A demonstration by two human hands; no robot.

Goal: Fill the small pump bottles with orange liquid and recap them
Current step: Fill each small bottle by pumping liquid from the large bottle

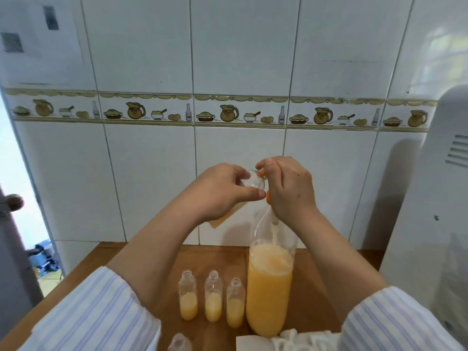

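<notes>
Both hands are raised in front of the tiled wall. My left hand grips a small clear bottle, tilted, with pale orange liquid in its lower end. My right hand pinches an orange pump cap at the bottle's neck; its thin tube hangs below the hand. Under it stands a large clear bottle nearly full of foamy orange liquid. Three small uncapped bottles, each about half full, stand in a row on the wooden table.
Another small open bottle shows at the bottom edge. White paper and cloth lie at the front right. A large white appliance stands at the right. A doorway with a knob is at the left.
</notes>
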